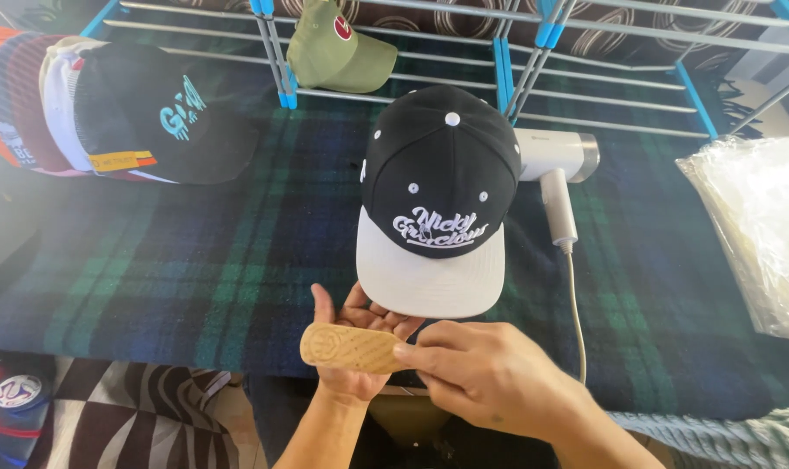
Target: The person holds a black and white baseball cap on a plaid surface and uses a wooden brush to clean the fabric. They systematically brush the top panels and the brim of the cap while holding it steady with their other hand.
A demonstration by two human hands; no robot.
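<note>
A black cap with a grey flat brim (435,204) and white stitching lies on a dark blue and green plaid cloth (194,252), brim toward me. My left hand (353,343) is palm up just under the brim's front edge, touching it. My right hand (485,373) pinches one end of a flat tan oval piece (346,347), a wooden-looking brush back or block, which rests across my left palm.
A white hair dryer (555,165) with its cord lies right of the cap. A row of stacked caps (108,113) sits at the left. An olive cap (333,52) hangs on a grey and blue drying rack (516,61). Clear plastic bags (759,226) lie at the right.
</note>
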